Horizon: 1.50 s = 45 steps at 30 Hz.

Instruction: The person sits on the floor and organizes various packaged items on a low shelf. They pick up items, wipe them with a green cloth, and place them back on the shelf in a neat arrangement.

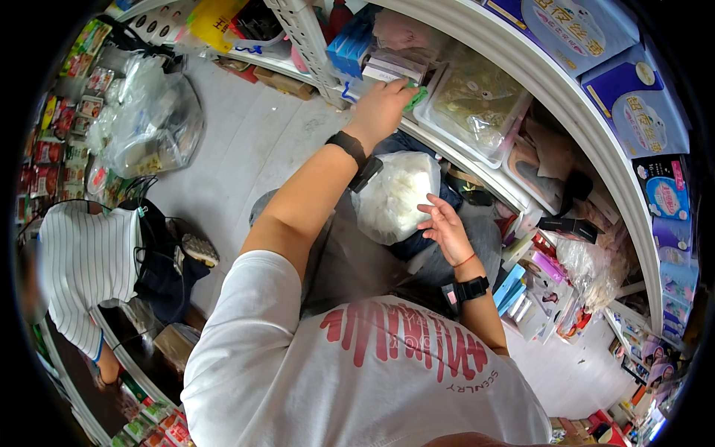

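Observation:
My left hand (381, 109) reaches to the edge of a low white shelf (433, 139), its fingers closed over a crumpled green cloth (414, 98) beside a clear plastic tub (475, 106). Small boxes (394, 70) stand just past the fingers. My right hand (444, 226) is held in the air with its fingers apart, at the right side of a translucent plastic bag (396, 195) with whitish contents. That bag lies in front of my body, near my knees. Both wrists bear dark bands.
A white metal shelf post (304, 44) rises beyond my left hand. Boxes and packets (536, 279) crowd the floor at right. Packaged goods (637, 106) line the curved upper shelf. Another person (95, 251) in a striped shirt bends at left, near a large clear bag (156, 123) on the floor.

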Motion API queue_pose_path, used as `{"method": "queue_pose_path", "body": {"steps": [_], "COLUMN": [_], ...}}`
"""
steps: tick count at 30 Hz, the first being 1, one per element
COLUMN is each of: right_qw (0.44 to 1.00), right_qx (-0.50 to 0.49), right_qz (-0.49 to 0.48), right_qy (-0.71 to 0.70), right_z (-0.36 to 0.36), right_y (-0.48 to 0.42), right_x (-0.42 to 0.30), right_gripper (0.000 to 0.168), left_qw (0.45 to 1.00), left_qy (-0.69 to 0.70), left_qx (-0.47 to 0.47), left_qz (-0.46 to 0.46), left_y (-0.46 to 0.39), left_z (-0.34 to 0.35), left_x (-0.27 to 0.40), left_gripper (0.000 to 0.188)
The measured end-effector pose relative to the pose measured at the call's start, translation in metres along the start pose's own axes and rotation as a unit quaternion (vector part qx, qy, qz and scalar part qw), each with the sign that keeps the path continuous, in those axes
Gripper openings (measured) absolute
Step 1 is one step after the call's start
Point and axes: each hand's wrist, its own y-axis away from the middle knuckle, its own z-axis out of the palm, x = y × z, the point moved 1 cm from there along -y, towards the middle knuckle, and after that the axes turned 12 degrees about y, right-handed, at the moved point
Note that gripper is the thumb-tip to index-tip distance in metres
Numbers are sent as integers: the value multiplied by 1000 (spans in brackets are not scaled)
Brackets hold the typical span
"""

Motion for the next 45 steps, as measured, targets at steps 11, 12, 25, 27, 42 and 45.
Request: {"method": "queue_pose_path", "body": {"steps": [11, 12, 25, 27, 42, 45], "right_qw": [997, 997, 991, 989, 994, 990], "right_qx": [-1, -3, -51, -56, 46, 80], "right_qz": [66, 76, 85, 76, -91, -114], "right_qy": [24, 31, 84, 110, -31, -20], "right_z": [-6, -6, 4, 9, 24, 20], "right_y": [-25, -26, -32, -33, -20, -19], "right_x": [34, 36, 49, 46, -10, -23], "right_gripper": [53, 53, 66, 68, 60, 62], "left_qw": [989, 986, 992, 981, 852, 834], "left_qy": [91, 79, 101, 133, 381, 430], "left_qx": [29, 36, -42, -93, -356, -333], "left_qz": [-114, -139, -65, -105, -59, -87], "left_y": [-1, 0, 28, 32, 77, 66], "left_z": [-37, -39, -42, -47, -22, -42], "left_x": [-18, -22, -36, -35, 75, 82], "left_gripper": [44, 46, 44, 38, 28, 27]}}
